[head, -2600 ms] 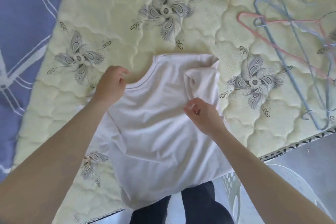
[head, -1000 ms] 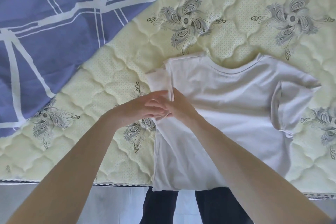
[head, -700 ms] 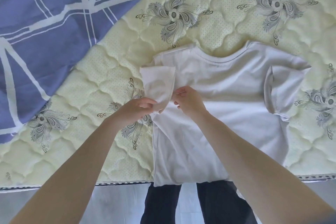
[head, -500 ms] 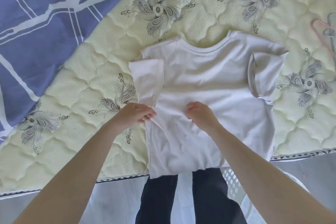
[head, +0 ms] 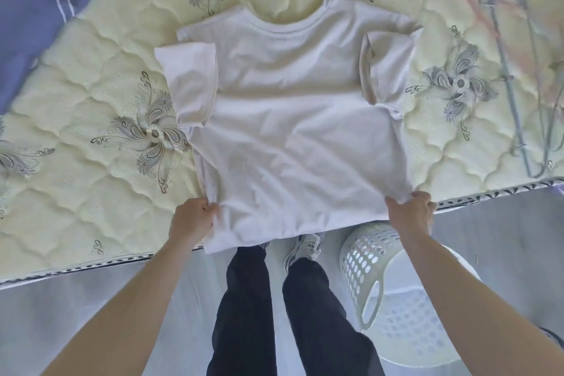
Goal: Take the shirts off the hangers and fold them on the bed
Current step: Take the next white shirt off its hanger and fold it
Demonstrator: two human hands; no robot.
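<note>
A white short-sleeved shirt (head: 290,119) lies flat on the quilted cream mattress (head: 91,186), collar away from me, both sleeves folded inward onto the body. Its hem hangs over the mattress's near edge. My left hand (head: 192,218) pinches the shirt's lower left corner. My right hand (head: 410,212) pinches the lower right corner. Bare pink and blue hangers (head: 512,76) lie in a heap at the right side of the mattress.
A white perforated laundry basket (head: 403,299) stands on the floor by my right leg. A blue sheet with white lines (head: 33,3) covers the mattress's far left. My legs and shoes stand against the bed edge.
Both hands have left the left sleeve, now folded inward, and slid down to grip the two hem corners. The view has tilted down toward the bed edge.
</note>
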